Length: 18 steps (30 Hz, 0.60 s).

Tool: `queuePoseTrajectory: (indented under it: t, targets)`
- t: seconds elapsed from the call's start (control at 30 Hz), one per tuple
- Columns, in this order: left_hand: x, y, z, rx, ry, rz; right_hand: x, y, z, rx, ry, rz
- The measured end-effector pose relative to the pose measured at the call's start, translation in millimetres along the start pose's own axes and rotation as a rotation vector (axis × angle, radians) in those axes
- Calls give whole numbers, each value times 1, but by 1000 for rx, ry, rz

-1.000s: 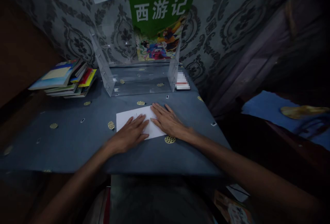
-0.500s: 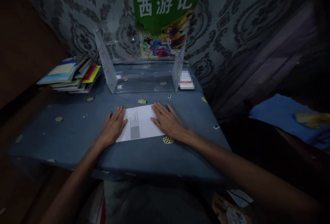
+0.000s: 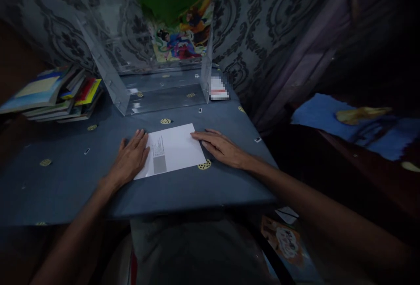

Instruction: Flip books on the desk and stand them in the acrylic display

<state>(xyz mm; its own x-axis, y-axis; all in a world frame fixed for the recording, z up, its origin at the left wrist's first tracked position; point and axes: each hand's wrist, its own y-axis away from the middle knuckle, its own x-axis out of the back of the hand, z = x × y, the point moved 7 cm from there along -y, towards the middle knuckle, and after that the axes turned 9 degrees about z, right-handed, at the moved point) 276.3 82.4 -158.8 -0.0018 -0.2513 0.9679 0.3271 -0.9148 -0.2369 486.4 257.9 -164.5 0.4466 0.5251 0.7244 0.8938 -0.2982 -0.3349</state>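
Note:
A white sheet of paper (image 3: 179, 147) lies on the blue tablecloth, with small printed text and a grey square on its left part. Whether it is a single sheet or folded I cannot tell. My left hand (image 3: 131, 156) rests flat over the sheet's left edge, fingers stretched out and pointing away from me. At the opposite edge, my right hand (image 3: 223, 147) is turned partly on its side. Its fingers are extended, with the tips at the upper right edge of the paper. Neither hand grasps anything.
Behind the paper stands a clear acrylic stand (image 3: 164, 97), with a green picture book (image 3: 183, 27) upright at its back. Several stacked books (image 3: 62, 95) sit at the left, and a blurred white item (image 3: 218, 89) right of the stand. The blue tablecloth (image 3: 183, 193) ends near my lap.
My right hand has slid off the paper's top to its right edge and rolled onto its side, uncovering that end. My left hand stays on the left edge. The view has shifted.

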Motion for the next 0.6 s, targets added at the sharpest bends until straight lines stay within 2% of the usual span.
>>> queuePoseTrajectory:
  t: [0.07,0.2,0.33,0.47,0.6]
  targets:
    - [1,-9,14,-63,10,-15,2,-2,0,-19,-15,10]
    - [-7,-34,57,-223,90,-85,5,-4,-3,-23,-55,29]
    - [-18,-59,90,-303,172,-60,7,-9,0,-51,-80,47]
    - [-24,-69,97,-347,247,9,6,-20,7,-69,-82,41]
    - [-21,-62,97,-395,295,12,5,-25,11,-79,-90,48]
